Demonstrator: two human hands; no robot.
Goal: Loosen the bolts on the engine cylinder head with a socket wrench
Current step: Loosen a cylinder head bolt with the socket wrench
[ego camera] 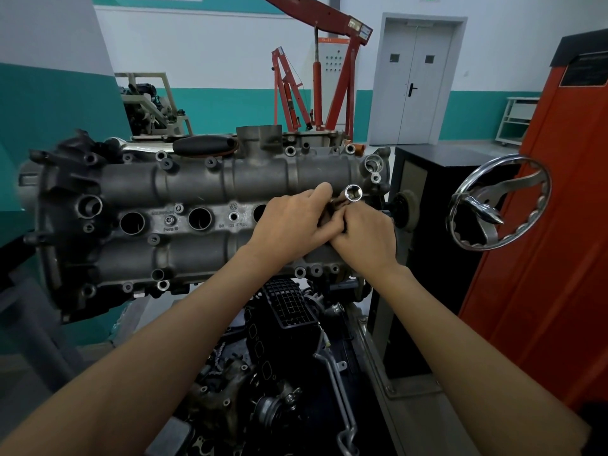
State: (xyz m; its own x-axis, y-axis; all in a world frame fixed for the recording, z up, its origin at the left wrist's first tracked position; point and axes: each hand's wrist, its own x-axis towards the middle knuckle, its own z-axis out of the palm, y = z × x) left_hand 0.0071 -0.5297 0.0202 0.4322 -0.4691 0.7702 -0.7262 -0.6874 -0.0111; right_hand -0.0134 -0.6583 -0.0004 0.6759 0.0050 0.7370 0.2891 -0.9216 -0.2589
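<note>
The grey engine cylinder head [197,185] spans the left and middle of the view, with round plug holes and several small bolts [168,220] along its face. Both hands meet over its right end. My left hand [292,222] and my right hand [365,238] are curled together around a socket wrench, whose handle is mostly hidden in the hands. Its shiny socket [353,193] sticks up between them, open end facing me, not seated on any bolt.
A chrome handwheel [500,202] on the black engine stand [424,199] sits just right of my hands. An orange cabinet [543,225] stands at the far right. Red engine hoists [316,83] stand behind. Black engine parts [286,350] lie below the head.
</note>
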